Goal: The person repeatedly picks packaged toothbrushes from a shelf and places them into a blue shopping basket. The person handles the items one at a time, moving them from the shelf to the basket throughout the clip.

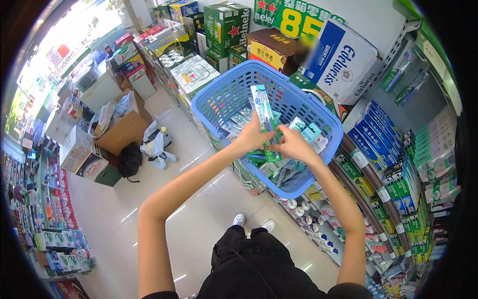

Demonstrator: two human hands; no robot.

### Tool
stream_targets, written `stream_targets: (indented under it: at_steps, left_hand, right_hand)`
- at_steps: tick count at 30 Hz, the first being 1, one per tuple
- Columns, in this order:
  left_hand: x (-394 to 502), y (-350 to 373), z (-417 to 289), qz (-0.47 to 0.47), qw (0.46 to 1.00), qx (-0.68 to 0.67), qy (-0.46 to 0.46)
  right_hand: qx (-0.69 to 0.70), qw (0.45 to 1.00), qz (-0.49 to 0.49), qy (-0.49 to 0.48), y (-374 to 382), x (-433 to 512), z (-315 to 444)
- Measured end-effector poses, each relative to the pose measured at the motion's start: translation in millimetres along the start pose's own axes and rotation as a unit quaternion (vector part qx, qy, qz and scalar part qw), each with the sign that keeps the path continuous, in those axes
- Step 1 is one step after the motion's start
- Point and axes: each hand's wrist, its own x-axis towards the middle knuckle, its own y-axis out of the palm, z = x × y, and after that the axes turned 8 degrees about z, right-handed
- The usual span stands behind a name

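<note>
A blue plastic shopping basket (317, 116) stands in front of me with many packaged toothbrushes (239, 119) lying in it. Over the basket, both hands hold one toothbrush in a green and clear blister pack (263, 102). My left hand (254, 132) grips the pack from its left side, about midway along. On the right side, my right hand (293, 142) has its fingers on the lower part of the same pack. A purple handle shows through the plastic.
Beer cartons (224, 30) are stacked behind the basket, with a tilted white and blue carton (343, 63). Shelves at right hold toothpaste boxes (403, 187); packaged toothbrushes (401, 71) hang above. On the floor at left are an open cardboard box (127, 127) and a light bag (157, 144).
</note>
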Motion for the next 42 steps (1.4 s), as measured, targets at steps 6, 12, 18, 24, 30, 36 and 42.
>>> stream_targets:
  at_steps: [6, 12, 18, 24, 30, 36, 42]
  left_hand:
    - [16.1, 5.6, 13.1, 0.011, 0.994, 0.027, -0.110]
    - [43.8, 4.9, 34.0, 0.055, 0.963, 0.230, -0.126]
    - [31.0, 27.4, -9.4, -0.097, 0.896, 0.427, 0.073]
    - [87.4, 65.4, -93.9, -0.084, 0.934, 0.173, 0.301]
    - [184.5, 125.3, -188.6, -0.007, 0.928, -0.025, 0.373]
    - [251.1, 172.5, -257.4, -0.025, 0.913, -0.088, 0.397]
    - [268.7, 197.8, -268.6, 0.008, 0.922, -0.162, 0.352]
  right_hand:
    - [-0.032, 0.997, 0.072, 0.001, 2.3, 10.9, -14.6]
    - [-0.092, 0.988, 0.122, 0.036, 1.1, 13.6, -1.3]
    - [-0.066, 0.995, -0.047, -0.063, -32.6, -17.7, -14.5]
    - [0.057, 0.955, -0.269, -0.113, -116.2, -72.1, -33.4]
    - [0.172, 0.829, -0.516, -0.130, -221.7, -100.5, -87.3]
    - [0.054, 0.744, -0.662, -0.070, -272.5, -98.4, -114.1]
    - [0.063, 0.725, -0.676, -0.117, -285.4, -79.0, -138.7]
